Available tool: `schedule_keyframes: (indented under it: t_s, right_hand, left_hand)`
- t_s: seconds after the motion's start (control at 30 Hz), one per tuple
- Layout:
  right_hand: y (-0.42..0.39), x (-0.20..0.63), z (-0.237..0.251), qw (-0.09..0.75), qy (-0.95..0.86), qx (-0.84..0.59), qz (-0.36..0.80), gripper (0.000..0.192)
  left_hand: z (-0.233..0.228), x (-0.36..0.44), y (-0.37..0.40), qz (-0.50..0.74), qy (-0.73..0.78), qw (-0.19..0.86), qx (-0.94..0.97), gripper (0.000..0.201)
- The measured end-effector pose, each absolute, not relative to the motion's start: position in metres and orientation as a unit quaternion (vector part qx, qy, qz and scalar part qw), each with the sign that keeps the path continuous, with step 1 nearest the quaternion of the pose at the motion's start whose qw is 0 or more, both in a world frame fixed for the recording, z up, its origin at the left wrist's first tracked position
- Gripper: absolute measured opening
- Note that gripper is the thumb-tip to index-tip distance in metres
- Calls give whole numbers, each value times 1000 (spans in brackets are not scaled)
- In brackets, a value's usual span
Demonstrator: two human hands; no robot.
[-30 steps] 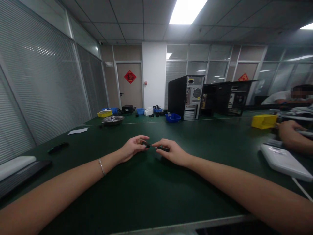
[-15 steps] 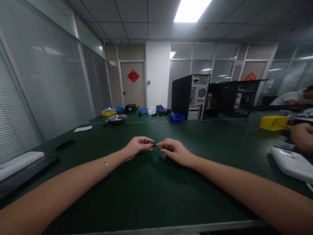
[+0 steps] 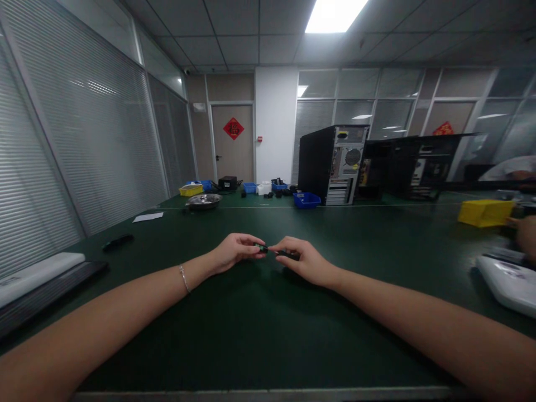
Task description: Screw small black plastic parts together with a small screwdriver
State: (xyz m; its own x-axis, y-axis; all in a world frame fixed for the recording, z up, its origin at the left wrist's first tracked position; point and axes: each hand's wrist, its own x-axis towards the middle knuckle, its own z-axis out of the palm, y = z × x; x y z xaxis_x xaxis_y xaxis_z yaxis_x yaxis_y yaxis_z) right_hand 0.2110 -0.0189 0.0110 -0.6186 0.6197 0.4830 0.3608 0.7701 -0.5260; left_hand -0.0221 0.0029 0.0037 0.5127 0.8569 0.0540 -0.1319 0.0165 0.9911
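Note:
My left hand (image 3: 238,251) is closed in a pinch on a small green-and-black part (image 3: 262,248) just above the green table. Facing it, my right hand (image 3: 307,261) grips a small screwdriver (image 3: 288,255) with a dark handle and a thin shaft. The shaft points left at the part. Its tip is at or close to the part's right end; whether they touch is too small to tell. Fingers cover much of both things.
Beyond my hands stand a blue bin (image 3: 306,200), a metal dish (image 3: 204,201) and a computer tower (image 3: 333,164). At left lie a keyboard (image 3: 54,296) and a dark tool (image 3: 118,242). A yellow bin (image 3: 486,213), a white device (image 3: 508,283) and a co-worker's hand (image 3: 526,234) are at right.
The view has turned slightly left, so the surroundings sit further right. My hands keep nearly the same pose and hold the same things. The co-worker's hand is nearer the right edge.

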Motion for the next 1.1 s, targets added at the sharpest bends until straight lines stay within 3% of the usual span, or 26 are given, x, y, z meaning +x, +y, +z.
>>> schedule_keyframes:
  t_s: [0.77,0.97,1.1]
  right_hand:
    - [-18,205,16,321,-843,-284,324,30]
    - [-14,207,9,339,-825,-302,336,33]
    - [-13,209,7,345,-823,-307,331,33]
  left_hand:
    - [9,-24,0,369,295,661,583,35]
    - [10,-26,5,407,306,614,604,29]
    - [14,-32,6,331,322,564,685,25]
